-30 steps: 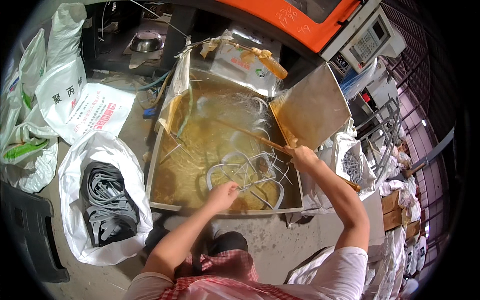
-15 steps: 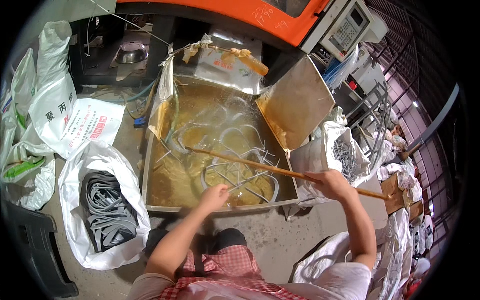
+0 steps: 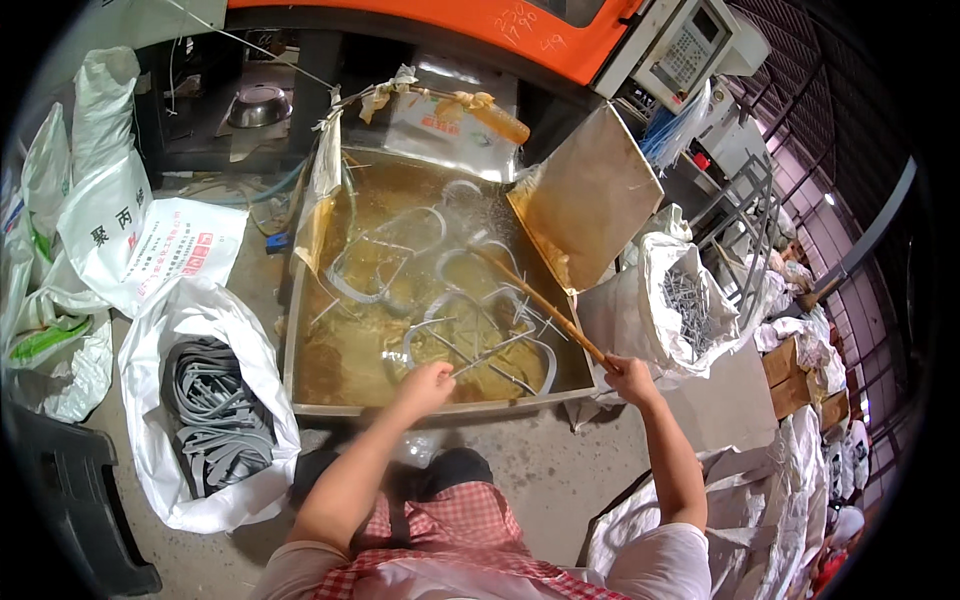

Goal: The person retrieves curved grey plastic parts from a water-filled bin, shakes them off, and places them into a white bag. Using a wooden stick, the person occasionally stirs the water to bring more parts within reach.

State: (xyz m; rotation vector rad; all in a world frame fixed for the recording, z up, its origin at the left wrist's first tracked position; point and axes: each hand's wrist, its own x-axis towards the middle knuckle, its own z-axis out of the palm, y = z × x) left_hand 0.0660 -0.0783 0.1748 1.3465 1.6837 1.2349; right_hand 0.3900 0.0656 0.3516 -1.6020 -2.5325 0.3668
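A wooden stick (image 3: 545, 312) is in my right hand (image 3: 630, 380), fingers closed round it at the tank's right front corner. Its far end reaches into the brownish water (image 3: 345, 365) of a shallow metal tank (image 3: 440, 409). Near the front rim, my left hand (image 3: 427, 386) is closed on the end of a thin grey plastic sprue (image 3: 487, 358), which slants up to the right over the water. Several curved grey plastic strips (image 3: 550, 365) with thin crossing rods lie in the water, grouped at the middle, right and back left.
A white sack (image 3: 140, 390) of grey curved strips (image 3: 215, 420) stands left of the tank. To the right is another sack (image 3: 655, 300) with thin grey pieces (image 3: 688, 310). A tilted board (image 3: 590, 200) borders the tank; an orange machine (image 3: 440, 30) stands behind. A black stool (image 3: 85, 490) is at left.
My right hand has moved left and slightly down; the stick's tip swung from the tank's left side to its middle and back. Curved strips have shifted and spread. My left hand stays nearly still.
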